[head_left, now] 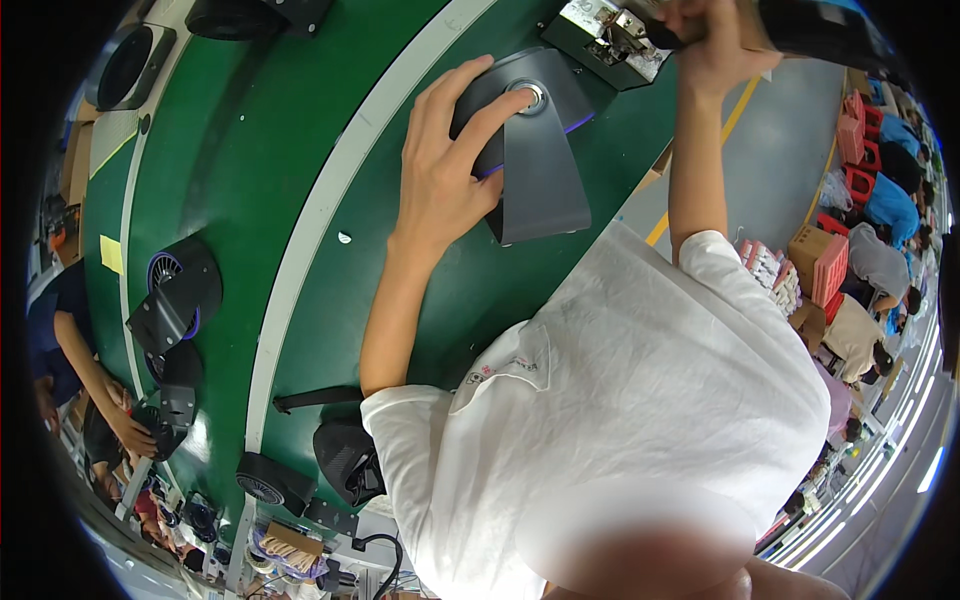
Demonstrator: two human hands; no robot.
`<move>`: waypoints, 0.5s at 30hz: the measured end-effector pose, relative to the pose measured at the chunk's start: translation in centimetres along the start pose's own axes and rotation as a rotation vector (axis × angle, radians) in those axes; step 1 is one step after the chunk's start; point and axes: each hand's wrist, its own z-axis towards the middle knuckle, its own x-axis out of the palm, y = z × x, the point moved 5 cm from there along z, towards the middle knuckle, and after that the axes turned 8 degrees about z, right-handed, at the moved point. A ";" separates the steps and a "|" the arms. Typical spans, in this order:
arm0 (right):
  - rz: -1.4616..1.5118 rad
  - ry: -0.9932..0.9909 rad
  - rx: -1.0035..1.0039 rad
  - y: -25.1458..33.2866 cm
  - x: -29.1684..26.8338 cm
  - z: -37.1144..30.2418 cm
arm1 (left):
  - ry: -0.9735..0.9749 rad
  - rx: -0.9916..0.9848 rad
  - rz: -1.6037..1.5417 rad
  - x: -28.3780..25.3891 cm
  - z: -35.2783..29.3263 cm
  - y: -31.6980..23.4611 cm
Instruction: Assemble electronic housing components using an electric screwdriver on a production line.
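Grey device: held in front of you over the green tabletop [240, 120]; dark grey housing [545, 185], violet edge.
Silver button: round [531, 97], set in its upper face.
Your left hand [440, 165]: grasping the housing, index fingertip on the button.
Your right hand [715, 50]: curled round a black object [825, 32], kind unclear.
Metal mechanism [612, 42]: just beside your right hand.
Dark units [175, 300]: beyond the pale strip [318, 190], to your left.
Co-worker's hand [132, 435]: beside those units.
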 end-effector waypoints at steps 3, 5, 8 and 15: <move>-0.099 -0.054 0.042 -1.9 -0.7 -1.0 | -0.021 0.008 -0.005 0.1 0.2 -0.1; -0.094 -0.032 0.082 -2.6 -0.7 -1.5 | -0.030 0.006 -0.010 0.1 0.1 0.0; -0.087 -0.004 0.139 -3.4 -0.7 -2.1 | -0.040 0.016 -0.011 0.2 0.0 0.0; 0.165 0.007 0.227 -4.9 -0.8 -2.3 | -0.040 0.021 -0.002 0.3 0.1 0.4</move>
